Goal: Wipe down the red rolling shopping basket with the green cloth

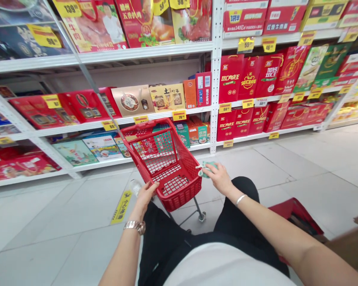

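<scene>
A shopper's left hand [145, 194] is curling closed around a clear bottle [135, 186], while the right hand [217, 178] is pinching a green packet [206, 169] just above a red cart [174, 200] by gift-box shelves [77, 59]; that light fingertip grip risks dropping the packet.

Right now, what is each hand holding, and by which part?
The left hand grips a clear plastic bottle near one end. The right hand pinches a crumpled green-and-white packet by its near edge.
</scene>
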Tool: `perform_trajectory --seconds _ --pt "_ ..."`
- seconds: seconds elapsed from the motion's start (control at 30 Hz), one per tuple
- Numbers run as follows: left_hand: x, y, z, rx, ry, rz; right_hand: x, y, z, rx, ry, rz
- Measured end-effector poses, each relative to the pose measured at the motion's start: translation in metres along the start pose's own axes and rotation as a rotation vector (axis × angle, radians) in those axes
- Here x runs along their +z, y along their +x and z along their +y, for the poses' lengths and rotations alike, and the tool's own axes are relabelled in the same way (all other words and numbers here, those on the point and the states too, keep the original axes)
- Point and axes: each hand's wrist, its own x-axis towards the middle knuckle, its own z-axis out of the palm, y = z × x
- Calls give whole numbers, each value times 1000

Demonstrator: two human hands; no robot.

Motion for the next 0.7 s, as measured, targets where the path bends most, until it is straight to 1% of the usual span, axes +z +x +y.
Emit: perform_trajectory --seconds 0.07,0.1,0.13,0.17,0.23,0.3,0.37,0.43,0.5,0.53,0.6,0.7 --pt "-1 -2 0 -6 6 2 -10 3 11 83 -8 40" --pt "-2 -3 0 -8 8 3 -15 4 11 113 -6 58" --pt "-3 -3 0 -9 11 3 -18 6 7 119 6 76" --pt "-4 -4 0 -11 14 2 -20 6 -1 94 28 91" --pt "-6 -4 0 -13 24 4 -21 7 -29 -48 95 113" --pt "-8 -5 -1 -11 36 7 -17 6 -67 -255 151 119" --pt "-11 -6 -1 -6 49 7 -11 4 -106 -441 145 92" --pt "-15 -7 -2 -3 61 0 -4 0 -136 -528 108 60" --pt "-19 -8 -2 -6 71 -10 1 -2 -153 -538 80 29" --pt "-20 -9 -2 -12 74 -15 2 -3 -157 -527 73 14" --pt "-23 -9 -1 -29 73 -22 3 -5 -154 -500 69 -13" --pt "-25 -7 1 -49 57 -23 -2 -7 -134 -437 58 -56"
